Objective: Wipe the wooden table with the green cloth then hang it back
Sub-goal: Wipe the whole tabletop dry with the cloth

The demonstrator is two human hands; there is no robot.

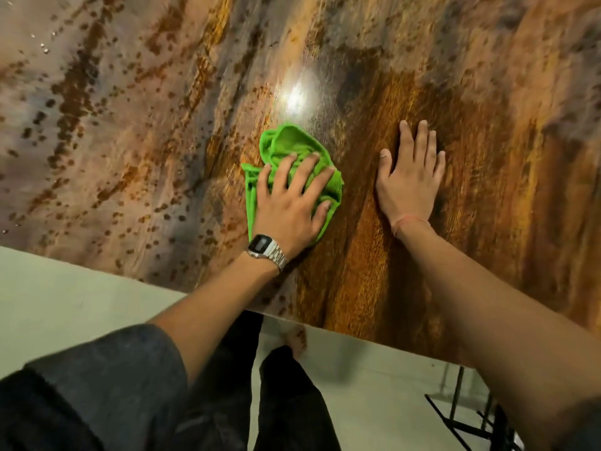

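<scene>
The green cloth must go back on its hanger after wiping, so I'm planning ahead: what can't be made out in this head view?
- Hanging place: none in frame.
- green cloth: near part hidden under the left hand.
- wooden table: far and side edges cut off by the frame.
- Table under the right hand: covered by the flat palm.
- Dark frame, bottom right: cut off, unidentifiable.

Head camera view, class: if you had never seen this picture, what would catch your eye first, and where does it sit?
The crumpled bright green cloth stands out at the centre, pressed flat onto the glossy, mottled brown wooden table by the left hand, which wears a silver metal wristwatch. Just to its right, the bare right hand lies flat on the wood. A white glare of reflected light shines just beyond the cloth.
</scene>
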